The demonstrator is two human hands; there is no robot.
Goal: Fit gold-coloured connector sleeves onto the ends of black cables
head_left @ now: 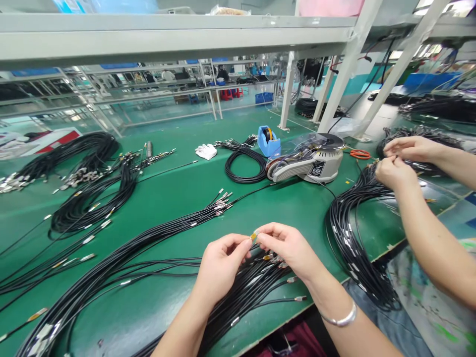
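Between the fingertips of both hands is a small cable end wrapped in yellow tape (pixel 254 236). My left hand (pixel 225 265) pinches it from the left, thumb against the forefinger. From the right, my right hand (pixel 284 245) pinches the same end; a silver bangle circles that wrist. Beneath the hands lies a bundle of black cables (pixel 256 277) with metal connectors at their right ends. Another long bundle of black cables (pixel 163 230) runs across the table behind my left hand, its connector tips pointing up and right.
A tape dispenser machine (pixel 316 163) stands behind my right hand, beside a blue tape holder (pixel 268 142) and a coiled black cable (pixel 243 166). White gloves (pixel 206 151) lie farther left. A co-worker's hands (pixel 399 163) work over cables (pixel 345 218) at right. A shelf beam (pixel 178 39) crosses overhead.
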